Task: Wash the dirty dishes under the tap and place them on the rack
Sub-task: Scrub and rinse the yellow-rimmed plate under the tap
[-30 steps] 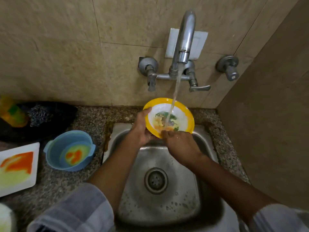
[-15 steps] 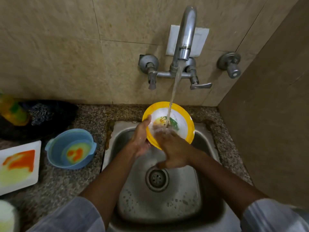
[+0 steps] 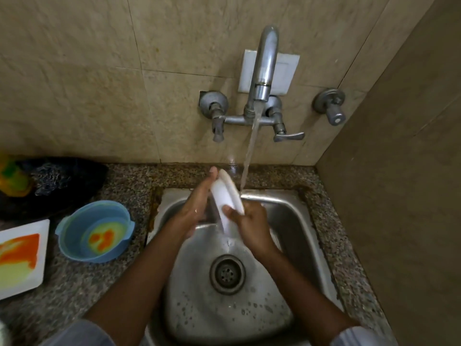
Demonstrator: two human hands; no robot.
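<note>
Head view: both hands hold a plate (image 3: 225,196) on edge over the sink (image 3: 294,221), beside the tap's (image 3: 264,68) stream. Left hand (image 3: 197,208) lies flat against its underside; right hand (image 3: 249,221) grips its lower rim.

Bowl (image 3: 96,231) and square plate (image 3: 21,255) on counter (image 3: 74,278) left of sink (image 3: 294,221), tap (image 3: 264,71) behind.

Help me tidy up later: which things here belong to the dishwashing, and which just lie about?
Job: plate in left hand and right hand, tap, sink, blue bowl, white square plate.
Lying about: scrubber, yellow bottle.
</note>
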